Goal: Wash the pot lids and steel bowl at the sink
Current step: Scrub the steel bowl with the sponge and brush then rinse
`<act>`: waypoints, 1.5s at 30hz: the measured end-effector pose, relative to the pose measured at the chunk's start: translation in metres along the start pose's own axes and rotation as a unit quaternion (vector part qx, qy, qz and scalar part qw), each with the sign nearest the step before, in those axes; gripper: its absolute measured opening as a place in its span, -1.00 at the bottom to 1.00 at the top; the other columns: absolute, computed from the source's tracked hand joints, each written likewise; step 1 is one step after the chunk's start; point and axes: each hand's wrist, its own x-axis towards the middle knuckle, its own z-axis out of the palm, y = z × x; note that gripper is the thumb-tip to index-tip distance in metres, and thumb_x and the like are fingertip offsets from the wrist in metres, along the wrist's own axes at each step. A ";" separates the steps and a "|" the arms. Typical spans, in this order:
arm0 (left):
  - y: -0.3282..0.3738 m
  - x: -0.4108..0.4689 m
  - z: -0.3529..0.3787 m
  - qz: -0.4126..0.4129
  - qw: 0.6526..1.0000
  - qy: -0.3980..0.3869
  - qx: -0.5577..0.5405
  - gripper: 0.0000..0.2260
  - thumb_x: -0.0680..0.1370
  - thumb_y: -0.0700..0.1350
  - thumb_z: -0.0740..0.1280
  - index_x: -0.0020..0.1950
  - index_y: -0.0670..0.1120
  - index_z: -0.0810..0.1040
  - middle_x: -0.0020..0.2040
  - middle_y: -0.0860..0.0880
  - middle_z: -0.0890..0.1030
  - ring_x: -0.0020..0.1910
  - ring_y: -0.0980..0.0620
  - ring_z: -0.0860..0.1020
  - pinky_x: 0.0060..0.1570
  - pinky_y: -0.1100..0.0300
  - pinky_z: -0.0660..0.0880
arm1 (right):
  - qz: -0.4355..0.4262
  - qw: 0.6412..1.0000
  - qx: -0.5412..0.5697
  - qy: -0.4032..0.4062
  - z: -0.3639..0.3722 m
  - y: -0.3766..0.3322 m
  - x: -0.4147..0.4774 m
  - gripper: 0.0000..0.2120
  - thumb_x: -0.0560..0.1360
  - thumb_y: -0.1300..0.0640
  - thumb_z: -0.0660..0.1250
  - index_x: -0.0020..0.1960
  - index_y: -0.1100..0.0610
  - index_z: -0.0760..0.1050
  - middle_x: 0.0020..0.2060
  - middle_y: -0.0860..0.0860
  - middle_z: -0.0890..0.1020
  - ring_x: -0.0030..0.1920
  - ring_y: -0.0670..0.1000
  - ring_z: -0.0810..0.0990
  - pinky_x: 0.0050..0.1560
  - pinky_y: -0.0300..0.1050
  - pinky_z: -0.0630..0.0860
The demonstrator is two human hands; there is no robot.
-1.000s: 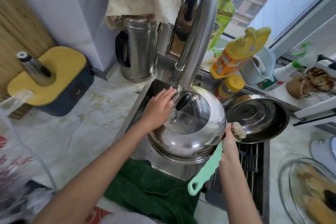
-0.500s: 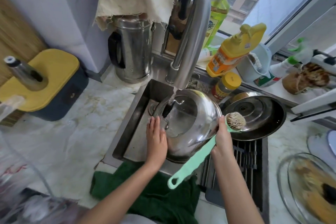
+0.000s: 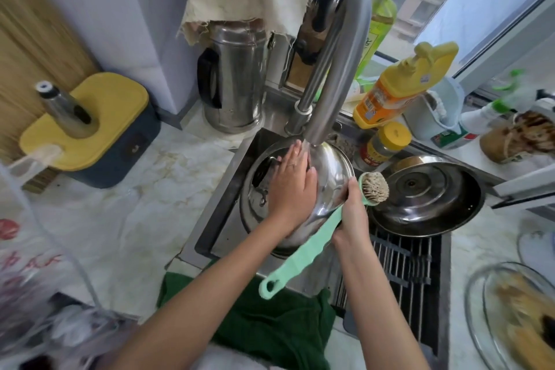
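1. head view, the only one. pot lid (image 3: 329, 168) sits tilted in the sink (image 3: 222, 204), its top edge right under the faucet (image 3: 330, 69) spout and its low edge near the sink's front wall. the water stream is thin and hard to see against the steel.
2. left hand (image 3: 292, 186) lies flat on the lid's dome, fingers straight and together, gripping nothing. it covers the lid's middle; only part of the glass pane and black knob shows to its left.
3. right hand (image 3: 351, 219) is seen from the back, closed round the mint handle of the dish brush (image 3: 374, 188) just below the bristle head. its fingers are hidden behind the handle and lid rim, so can't tell if it also pinches the rim. the thumb lies against the lid's right edge.
4. the brush head points up and right, off the lid. the handle's loop end hangs over the sink's front edge, above the green towel (image 3: 279, 324).
5. second lid (image 3: 426, 204) lies inner side up over the far end of the drain rack (image 3: 402, 264), just beside the brush head. a brassy rim pokes out behind it; can't tell what that is.
6. right edge: glass dish (image 3: 516, 309) is motion-blurred and cut off by the frame, contents unreadable.
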 end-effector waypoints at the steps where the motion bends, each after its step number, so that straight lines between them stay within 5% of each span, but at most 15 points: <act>1: -0.002 -0.007 0.005 0.015 1.000 0.006 0.009 -0.54 0.68 -0.03 -0.06 0.57 -0.07 -0.03 0.58 0.01 0.00 0.55 0.12 -0.07 0.53 0.14 -0.12 | -0.005 1.000 0.002 0.001 -0.002 0.000 0.001 -0.61 0.56 -0.12 0.26 0.11 0.18 0.58 -0.06 0.10 0.71 0.01 0.10 0.68 0.13 0.07 0.56; 5: -0.040 -0.043 0.030 0.179 0.978 0.024 0.103 -0.50 0.68 0.02 -0.10 0.57 -0.10 -0.15 0.55 -0.11 0.05 0.54 0.06 -0.03 0.52 0.13 -0.07 | -0.014 0.999 -0.027 0.016 -0.003 -0.004 0.001 -0.66 0.57 -0.12 0.24 0.04 0.14 0.57 -0.16 0.03 0.71 -0.04 0.05 0.67 0.17 0.05 0.55; 8: -0.025 -0.020 0.016 0.200 0.977 -0.046 0.053 -0.50 0.64 -0.01 -0.07 0.56 -0.14 0.02 0.54 -0.11 0.12 0.54 0.06 -0.02 0.52 0.15 -0.09 | -0.008 0.999 -0.038 0.024 0.000 -0.001 -0.004 -0.67 0.57 -0.12 0.24 0.11 0.11 0.56 -0.05 0.05 0.66 -0.02 0.04 0.64 0.10 0.01 0.56; 12: 0.006 0.051 -0.009 0.008 0.997 -0.075 -0.029 -0.48 0.55 0.11 -0.01 0.37 -0.05 0.49 0.44 -0.10 0.41 0.47 -0.04 0.29 0.49 -0.02 0.15 | -0.027 0.996 -0.081 -0.006 0.005 0.002 -0.009 -0.66 0.55 -0.13 0.28 0.07 0.13 0.60 -0.06 0.11 0.70 -0.02 0.12 0.67 0.11 0.06 0.57; 15: 0.006 0.061 -0.025 -0.087 0.988 0.036 -0.121 -0.68 0.52 -0.09 0.18 0.13 -0.14 0.64 0.04 -0.13 0.66 0.03 -0.14 0.58 0.09 -0.07 0.50 | -0.060 0.989 -0.131 -0.009 0.010 -0.001 -0.008 -0.64 0.53 -0.10 0.31 0.11 0.17 0.61 -0.04 0.09 0.69 -0.02 0.11 0.66 0.10 0.04 0.55; 17: 0.007 0.031 -0.014 -0.064 0.990 0.073 -0.106 -0.62 0.53 -0.07 0.11 0.20 -0.15 0.60 0.17 -0.15 0.60 0.18 -0.14 0.52 0.22 -0.10 0.43 | -0.092 0.982 -0.162 0.002 0.014 -0.003 -0.007 -0.63 0.54 -0.06 0.30 0.04 0.26 0.60 -0.12 0.09 0.64 -0.11 0.08 0.62 -0.02 -0.04 0.50; 21: -0.008 -0.008 0.012 0.025 0.987 0.092 -0.127 -0.60 0.54 -0.03 0.08 0.25 -0.10 0.57 0.42 -0.18 0.40 0.47 -0.11 0.23 0.46 0.03 0.12 | -0.156 0.960 -0.232 -0.001 0.025 0.004 -0.011 -0.74 0.56 -0.02 0.28 -0.22 0.11 0.55 -0.29 0.04 0.62 -0.23 0.01 0.56 -0.18 -0.11 0.44; 26: -0.035 0.058 -0.016 -0.211 0.921 0.058 -0.322 -0.72 0.58 -0.23 0.13 0.01 0.05 0.59 0.27 -0.13 0.56 0.31 -0.10 0.47 0.34 0.02 0.36 | -0.217 0.927 -0.304 -0.035 0.029 0.017 -0.021 -0.64 0.56 0.00 0.30 -0.38 0.07 0.40 -0.50 -0.07 0.42 -0.51 -0.18 0.37 -0.40 -0.26 0.29; 30: -0.024 0.008 -0.002 -0.062 0.980 0.031 -0.187 -0.56 0.57 0.00 0.04 0.32 -0.10 0.53 0.47 -0.10 0.34 0.51 -0.02 0.17 0.45 0.15 0.08 | -0.171 0.950 -0.258 -0.023 0.035 0.011 -0.016 -0.72 0.57 0.02 0.29 -0.28 0.08 0.48 -0.38 -0.03 0.54 -0.32 -0.05 0.50 -0.23 -0.14 0.41; 33: -0.040 -0.032 -0.006 0.109 0.974 -0.099 -0.173 -0.60 0.60 -0.08 0.13 0.45 -0.04 0.34 0.55 -0.06 0.15 0.56 0.01 -0.01 0.49 0.24 -0.02 | -0.122 0.971 -0.204 -0.004 0.027 0.007 -0.005 -0.82 0.57 0.00 0.29 -0.11 0.09 0.56 -0.14 0.04 0.66 -0.09 0.01 0.63 0.02 -0.05 0.54; 35: -0.048 -0.047 -0.028 0.067 0.959 -0.163 -0.223 -0.62 0.56 -0.34 0.19 0.31 -0.04 0.52 0.48 -0.01 0.33 0.51 0.06 0.22 0.42 0.31 0.21 | -0.117 0.974 -0.194 0.011 0.018 0.002 -0.001 -0.81 0.56 -0.01 0.30 -0.10 0.10 0.55 -0.10 0.07 0.65 -0.07 0.05 0.62 0.02 -0.03 0.53; 37: -0.046 -0.052 -0.050 -0.077 0.938 -0.137 -0.308 -0.64 0.54 -0.45 0.18 0.03 -0.07 0.66 0.22 -0.09 0.62 0.22 -0.02 0.58 0.14 0.27 0.52 | -0.158 0.960 -0.230 0.014 0.009 -0.001 -0.003 -0.79 0.56 -0.02 0.29 -0.18 0.08 0.51 -0.18 0.05 0.61 -0.12 0.04 0.58 -0.09 -0.11 0.46; 40: -0.032 -0.038 -0.074 -0.234 0.877 -0.160 -0.389 -0.76 0.56 -0.10 0.35 0.23 -0.07 0.53 0.24 -0.13 0.57 0.11 -0.04 0.61 -0.04 0.09 0.62 | -0.309 0.869 -0.384 -0.029 -0.001 0.010 -0.013 -0.62 0.56 -0.14 0.24 -0.34 0.05 0.47 -0.40 -0.01 0.57 -0.35 0.00 0.56 -0.36 -0.20 0.43; 43: -0.022 -0.017 -0.088 -0.362 0.762 -0.255 -0.472 -0.40 0.40 0.26 0.40 0.30 -0.06 0.42 0.24 -0.18 0.52 0.15 -0.21 0.57 -0.14 -0.09 0.62 | -0.553 0.614 -0.561 -0.049 -0.011 0.029 -0.021 -0.55 0.51 -0.12 0.17 -0.42 0.15 0.48 -0.54 0.01 0.53 -0.57 0.02 0.50 -0.54 -0.27 0.32; 45: -0.018 -0.017 -0.093 -0.397 0.752 -0.266 -0.454 -0.58 0.48 0.13 0.36 0.16 -0.15 0.44 0.10 -0.23 0.52 -0.05 -0.16 0.64 -0.24 -0.10 0.63 | -0.630 0.491 -0.596 -0.083 -0.014 0.040 -0.025 -0.73 0.39 -0.01 0.27 -0.37 0.15 0.52 -0.55 -0.02 0.53 -0.62 -0.03 0.46 -0.59 -0.35 0.23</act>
